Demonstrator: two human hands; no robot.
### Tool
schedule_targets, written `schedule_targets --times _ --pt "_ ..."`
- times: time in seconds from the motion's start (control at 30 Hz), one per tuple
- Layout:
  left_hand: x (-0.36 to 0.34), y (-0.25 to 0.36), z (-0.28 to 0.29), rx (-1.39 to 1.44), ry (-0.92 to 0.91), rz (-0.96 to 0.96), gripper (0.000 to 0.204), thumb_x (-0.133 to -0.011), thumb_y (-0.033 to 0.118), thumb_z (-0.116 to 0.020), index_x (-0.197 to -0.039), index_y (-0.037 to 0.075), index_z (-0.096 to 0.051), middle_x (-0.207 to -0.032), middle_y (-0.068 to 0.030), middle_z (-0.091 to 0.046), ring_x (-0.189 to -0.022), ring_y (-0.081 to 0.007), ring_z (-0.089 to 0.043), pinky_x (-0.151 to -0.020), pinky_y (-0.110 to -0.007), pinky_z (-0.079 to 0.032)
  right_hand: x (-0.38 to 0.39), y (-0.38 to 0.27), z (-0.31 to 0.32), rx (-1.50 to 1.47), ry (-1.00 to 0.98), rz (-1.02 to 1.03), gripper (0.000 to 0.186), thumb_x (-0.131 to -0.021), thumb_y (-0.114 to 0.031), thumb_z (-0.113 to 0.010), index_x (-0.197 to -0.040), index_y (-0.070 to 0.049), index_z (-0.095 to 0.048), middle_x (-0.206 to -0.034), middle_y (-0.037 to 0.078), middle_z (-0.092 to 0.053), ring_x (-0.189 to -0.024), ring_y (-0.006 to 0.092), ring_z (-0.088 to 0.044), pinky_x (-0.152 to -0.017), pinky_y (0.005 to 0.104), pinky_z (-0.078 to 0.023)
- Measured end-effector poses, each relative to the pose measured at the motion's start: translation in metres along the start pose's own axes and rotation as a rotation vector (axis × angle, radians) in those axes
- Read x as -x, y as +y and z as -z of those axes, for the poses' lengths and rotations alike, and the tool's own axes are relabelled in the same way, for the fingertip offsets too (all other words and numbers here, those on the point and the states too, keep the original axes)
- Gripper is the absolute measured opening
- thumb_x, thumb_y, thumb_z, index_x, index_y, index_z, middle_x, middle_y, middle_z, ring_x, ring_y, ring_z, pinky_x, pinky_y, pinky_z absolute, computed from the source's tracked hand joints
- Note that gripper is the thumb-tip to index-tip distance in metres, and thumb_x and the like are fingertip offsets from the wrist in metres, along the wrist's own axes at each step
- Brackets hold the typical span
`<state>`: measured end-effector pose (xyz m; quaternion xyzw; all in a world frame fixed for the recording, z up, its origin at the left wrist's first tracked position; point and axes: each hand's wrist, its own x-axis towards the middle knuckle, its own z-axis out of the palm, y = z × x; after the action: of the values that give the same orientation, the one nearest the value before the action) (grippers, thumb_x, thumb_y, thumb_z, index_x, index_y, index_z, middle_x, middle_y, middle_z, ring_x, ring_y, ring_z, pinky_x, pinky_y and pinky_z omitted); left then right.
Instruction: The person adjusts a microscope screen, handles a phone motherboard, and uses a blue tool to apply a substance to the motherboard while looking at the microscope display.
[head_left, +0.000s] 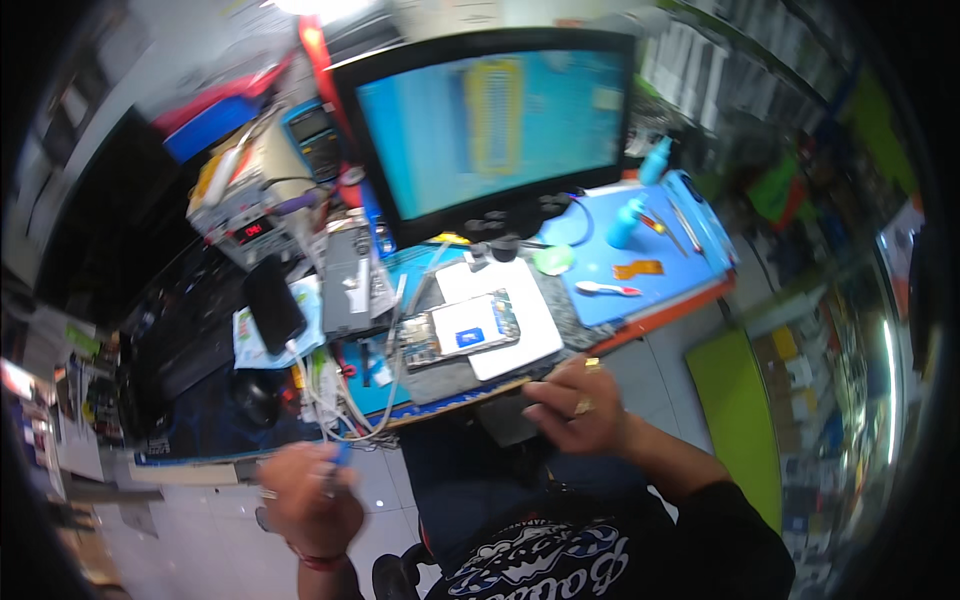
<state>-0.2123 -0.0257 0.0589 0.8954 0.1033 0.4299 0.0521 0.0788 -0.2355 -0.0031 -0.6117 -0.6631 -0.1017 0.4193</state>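
At the near edge of a crowded worktop, my right hand hangs with its fingers loosely bent, close to an opened phone lying partly across a white board before a lit monitor. To the left, my left hand is curled and blurred, a blue sliver showing beside it; I cannot tell what either hand pinches.
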Motion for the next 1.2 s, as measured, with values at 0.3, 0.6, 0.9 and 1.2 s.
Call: schedule_targets --times 0.3,0.6,0.9,1.2 --pt "-0.030 0.121 -0.123 0.333 -0.149 -0.272 0.041 -0.092 0.019 -0.083 -0.127 0.005 -0.066 -0.123 -0.0161 -0.074 -0.110 -0.0348 -0.075 -0.107 -0.057 -0.055 0.029 -0.028 0.017 -0.470 0.003 -0.296 0.038 -0.090 -0.006 -0.079 -0.127 -0.002 -0.070 -0.101 0.016 -0.071 -0.088 0.0349 -0.075 -0.074 0.0405 -0.061" --pt "0.003 0.060 -0.196 -0.029 -0.217 0.091 0.049 -0.095 0.025 -0.081 -0.135 0.001 -0.064 -0.140 -0.0217 -0.062 -0.136 -0.0414 -0.057 -0.123 -0.064 -0.035 0.051 0.126 0.076 -0.311 0.822 -0.556 0.038 -0.107 -0.001 -0.063 -0.144 0.000 -0.056 -0.116 0.018 -0.072 -0.108 0.0228 -0.074 -0.096 0.0376 -0.059" --pt "0.009 0.045 -0.207 -0.072 -0.265 0.050 0.051 -0.096 0.034 -0.080 -0.133 0.002 -0.067 -0.141 -0.0173 -0.065 -0.137 -0.0384 -0.058 -0.124 -0.062 -0.033 0.030 0.185 0.053 -0.081 0.712 -0.525 0.049 -0.109 -0.011 -0.066 -0.155 -0.002 -0.048 -0.138 0.025 -0.067 -0.129 0.0336 -0.069 -0.109 0.0461 -0.057" --pt "0.003 0.042 -0.211 -0.060 -0.311 0.055 0.051 -0.095 0.041 -0.080 -0.127 0.003 -0.068 -0.145 -0.0177 -0.066 -0.141 -0.0385 -0.058 -0.126 -0.061 -0.031 0.032 0.199 0.054 -0.047 0.657 -0.491 0.058 -0.101 -0.011 -0.078 -0.150 -0.001 -0.048 -0.143 0.024 -0.066 -0.131 0.0336 -0.067 -0.111 0.0435 -0.054"
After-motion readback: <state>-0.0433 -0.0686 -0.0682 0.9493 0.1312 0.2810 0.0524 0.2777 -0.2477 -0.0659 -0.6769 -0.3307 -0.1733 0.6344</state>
